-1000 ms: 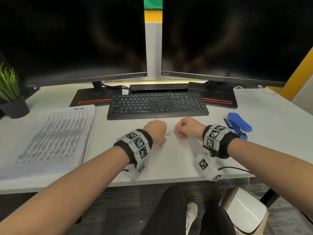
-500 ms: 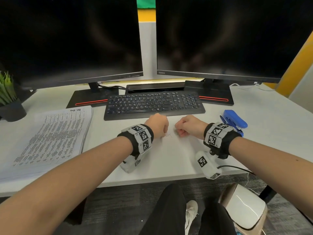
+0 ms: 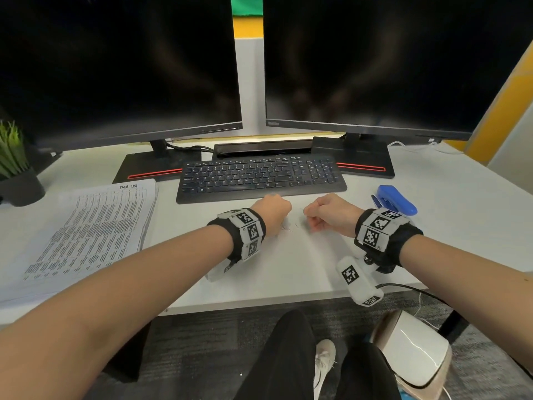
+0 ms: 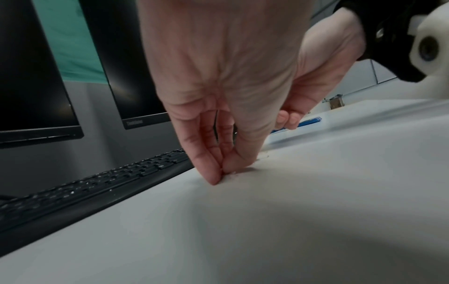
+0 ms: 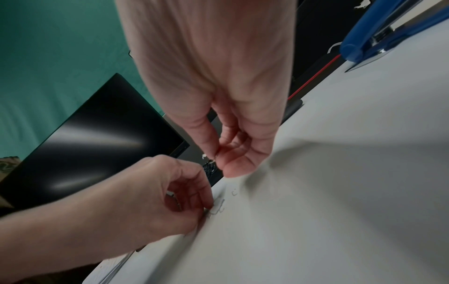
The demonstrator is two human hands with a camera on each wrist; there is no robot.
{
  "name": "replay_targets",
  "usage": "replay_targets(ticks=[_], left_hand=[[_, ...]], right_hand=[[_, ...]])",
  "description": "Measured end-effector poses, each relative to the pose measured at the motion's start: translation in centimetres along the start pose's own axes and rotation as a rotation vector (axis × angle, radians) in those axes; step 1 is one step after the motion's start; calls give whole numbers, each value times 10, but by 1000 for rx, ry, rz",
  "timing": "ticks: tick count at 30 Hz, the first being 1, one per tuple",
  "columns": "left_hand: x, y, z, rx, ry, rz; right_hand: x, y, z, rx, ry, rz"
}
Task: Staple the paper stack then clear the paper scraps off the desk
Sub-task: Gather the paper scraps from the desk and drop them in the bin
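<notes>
Scraps (image 5: 219, 206): tiny, featherlight, flat on the desk (image 3: 288, 269) between both hands. Left hand (image 4: 218, 107) pinches one at fingertips; right hand (image 5: 218, 107) apparently pinches another. Best nipped edgewise; easily dropped.

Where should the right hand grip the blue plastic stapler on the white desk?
Probably grip the blue plastic stapler across its long body, from above with the right hand, thumb and fingers on its sides: it lies flat beside that wrist, top up, sides clear.

An office: twin monitors (image 3: 121, 67) (both dark), keyboard (image 3: 259, 177), desk (image 3: 461, 197).
</notes>
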State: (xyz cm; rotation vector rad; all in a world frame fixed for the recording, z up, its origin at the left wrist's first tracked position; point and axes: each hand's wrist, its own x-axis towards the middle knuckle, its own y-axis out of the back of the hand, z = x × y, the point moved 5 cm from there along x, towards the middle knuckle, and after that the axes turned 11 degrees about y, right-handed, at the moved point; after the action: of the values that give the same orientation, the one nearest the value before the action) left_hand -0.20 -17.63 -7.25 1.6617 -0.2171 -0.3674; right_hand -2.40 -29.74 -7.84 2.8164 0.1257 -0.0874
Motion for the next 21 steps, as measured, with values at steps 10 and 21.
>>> replay_targets(ticks=[10, 21], left_hand=[[13, 4, -45, -592, 129, -31], [-3, 23, -38, -1474, 174, -69]], right_hand=[[-3, 2, 3, 145, -62, 11], [-31, 17, 7, 443, -167, 33]])
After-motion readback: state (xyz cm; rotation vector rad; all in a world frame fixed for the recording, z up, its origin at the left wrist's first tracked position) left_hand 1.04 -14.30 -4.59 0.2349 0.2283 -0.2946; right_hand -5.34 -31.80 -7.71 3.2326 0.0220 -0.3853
